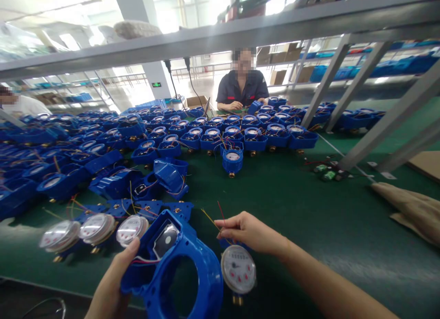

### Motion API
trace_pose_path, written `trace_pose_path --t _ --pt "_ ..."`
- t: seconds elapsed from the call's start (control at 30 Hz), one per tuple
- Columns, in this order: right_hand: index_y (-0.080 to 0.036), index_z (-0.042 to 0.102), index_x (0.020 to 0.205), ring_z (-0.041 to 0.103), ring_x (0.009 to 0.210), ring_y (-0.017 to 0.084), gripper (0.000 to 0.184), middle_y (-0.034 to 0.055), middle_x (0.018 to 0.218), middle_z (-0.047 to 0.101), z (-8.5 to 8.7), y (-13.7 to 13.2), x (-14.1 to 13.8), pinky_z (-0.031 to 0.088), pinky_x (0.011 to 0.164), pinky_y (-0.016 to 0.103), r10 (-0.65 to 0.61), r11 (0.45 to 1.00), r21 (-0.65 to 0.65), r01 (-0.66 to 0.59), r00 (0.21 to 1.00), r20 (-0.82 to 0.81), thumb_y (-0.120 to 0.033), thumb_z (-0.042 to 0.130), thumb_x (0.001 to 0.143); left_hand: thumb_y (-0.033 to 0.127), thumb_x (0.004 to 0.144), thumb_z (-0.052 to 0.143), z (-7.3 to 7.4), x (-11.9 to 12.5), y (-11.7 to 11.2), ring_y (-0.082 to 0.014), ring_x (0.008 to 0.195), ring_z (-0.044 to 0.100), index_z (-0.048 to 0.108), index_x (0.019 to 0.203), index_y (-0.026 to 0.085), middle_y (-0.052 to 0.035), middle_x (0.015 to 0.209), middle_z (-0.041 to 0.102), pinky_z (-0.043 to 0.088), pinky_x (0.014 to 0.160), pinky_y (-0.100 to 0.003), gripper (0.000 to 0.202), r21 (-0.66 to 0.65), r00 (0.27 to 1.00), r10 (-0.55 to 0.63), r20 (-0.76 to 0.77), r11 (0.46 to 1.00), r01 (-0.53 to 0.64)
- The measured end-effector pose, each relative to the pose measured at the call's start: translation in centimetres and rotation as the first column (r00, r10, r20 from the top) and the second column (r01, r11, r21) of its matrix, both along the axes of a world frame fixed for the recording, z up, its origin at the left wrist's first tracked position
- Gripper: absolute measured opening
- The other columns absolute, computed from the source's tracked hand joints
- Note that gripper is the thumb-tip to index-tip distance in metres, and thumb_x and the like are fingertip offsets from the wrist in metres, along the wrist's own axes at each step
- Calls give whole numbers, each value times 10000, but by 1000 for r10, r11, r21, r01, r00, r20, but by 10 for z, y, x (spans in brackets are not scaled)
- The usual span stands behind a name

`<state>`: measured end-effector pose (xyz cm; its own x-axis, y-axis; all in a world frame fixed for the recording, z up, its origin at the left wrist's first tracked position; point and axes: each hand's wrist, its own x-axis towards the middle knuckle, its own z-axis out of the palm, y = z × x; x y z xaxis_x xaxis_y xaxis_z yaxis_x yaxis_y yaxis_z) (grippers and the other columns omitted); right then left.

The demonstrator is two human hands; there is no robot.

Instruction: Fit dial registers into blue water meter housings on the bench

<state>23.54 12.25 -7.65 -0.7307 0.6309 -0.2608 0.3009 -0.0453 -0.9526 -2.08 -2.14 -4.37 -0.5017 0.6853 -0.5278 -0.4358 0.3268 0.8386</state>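
My left hand [112, 282] grips a blue plastic meter housing [178, 268] with a round opening, held low in front of me. A small circuit part sits inside its upper end. My right hand [249, 232] pinches thin red and yellow wires [215, 218] between its fingertips. Just below that hand a water meter [238, 269] with a white dial lies on the green table [309, 218].
Three white-dial meters [94, 229] lie in a row at my left. Many blue meters [206, 135] cover the table's left and back. A person in a dark uniform [242, 87] sits opposite. Slanted metal struts [378, 122] and tan cloth [409, 209] stand right.
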Motion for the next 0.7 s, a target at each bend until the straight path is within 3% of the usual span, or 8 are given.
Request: trace_pose_path --t 0.1,0.2,0.33,0.5,0.7 --pt "-132 781 979 503 613 97 343 61 893 710 -6 0 -1 418 593 251 -26 994 -106 20 998 -52 -415 694 807 394 693 743 4 -4 19 -304 839 729 696 1029 188 -34 868 776 607 675 -355 397 39 997 40 67 998 -42" --pt "-155 764 1055 535 685 114 436 33 865 634 -6 -1 1 445 637 258 -33 990 -143 14 990 -137 -491 735 779 411 665 758 4 -5 35 -273 703 718 694 958 165 -34 796 761 578 580 -324 388 126 999 32 22 992 -34" --pt "-141 765 1026 531 666 104 435 30 806 644 -4 -4 7 444 662 263 -47 983 -185 4 972 -230 -506 737 792 539 629 761 2 -4 54 -228 497 632 686 766 146 -48 607 697 454 423 -290 423 81 997 -71 -13 994 72" --pt "-123 752 794 556 624 95 342 21 712 670 -12 -7 12 440 617 223 -189 952 -292 93 929 -318 -449 825 721 559 693 741 -1 2 85 -167 480 563 702 777 172 1 555 631 410 460 -276 397 215 973 -175 -152 955 205" --pt "-120 762 806 586 628 106 330 26 683 680 -9 -22 14 459 631 215 -252 937 -327 126 890 -380 -443 803 756 615 731 698 3 21 115 -173 499 544 705 697 186 -14 561 631 372 484 -291 431 190 912 -355 -207 900 393"
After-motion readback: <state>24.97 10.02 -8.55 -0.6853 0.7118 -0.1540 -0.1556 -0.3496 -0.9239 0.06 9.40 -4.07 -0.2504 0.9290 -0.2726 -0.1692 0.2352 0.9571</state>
